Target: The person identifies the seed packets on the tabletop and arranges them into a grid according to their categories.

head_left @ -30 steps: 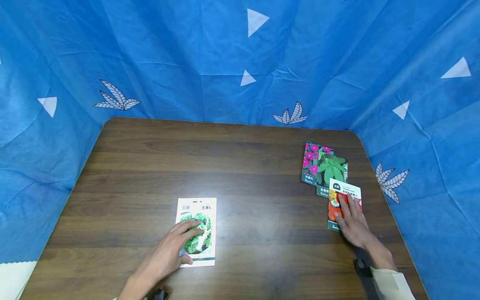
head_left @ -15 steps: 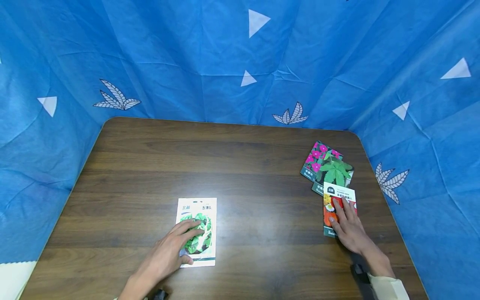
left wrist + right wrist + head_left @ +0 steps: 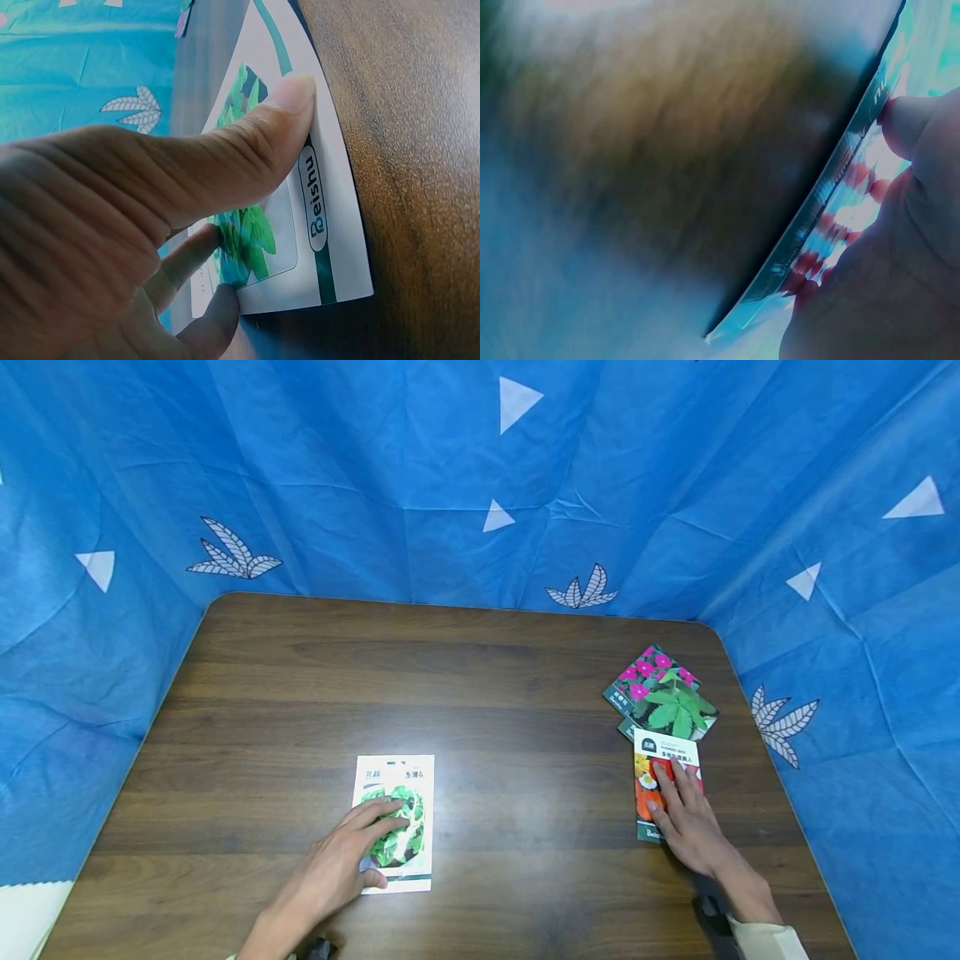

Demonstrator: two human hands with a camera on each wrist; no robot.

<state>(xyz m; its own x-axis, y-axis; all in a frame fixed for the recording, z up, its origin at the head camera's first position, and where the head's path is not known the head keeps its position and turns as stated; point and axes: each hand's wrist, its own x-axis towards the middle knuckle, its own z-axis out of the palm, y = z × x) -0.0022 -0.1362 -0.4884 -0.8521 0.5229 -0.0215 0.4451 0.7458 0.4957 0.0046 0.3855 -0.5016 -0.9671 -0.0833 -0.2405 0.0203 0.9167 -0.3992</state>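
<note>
My left hand [image 3: 333, 860] rests on a white seed packet [image 3: 420, 877] printed with green leaves, lying on the table. In the left wrist view, the thumb lies across the face of that packet [image 3: 304, 277] and the other fingers are spread at its far side. Over at the right, my right hand [image 3: 690, 827] presses with extended fingers on a seed packet with red and orange flowers [image 3: 647, 793]. Its top edge overlaps a packet with a green leafy plant [image 3: 671, 710], which partly covers a packet with pink flowers [image 3: 637, 675].
The dark wooden table [image 3: 487, 693] has rounded far corners. A blue cloth [image 3: 337, 460] with white triangles and leaf prints hangs around its back and sides. Black bands show at both wrists.
My right hand has slid the red-and-orange flower packet left and slightly toward me. The two packets behind it have turned clockwise and shifted right. The left hand stays put.
</note>
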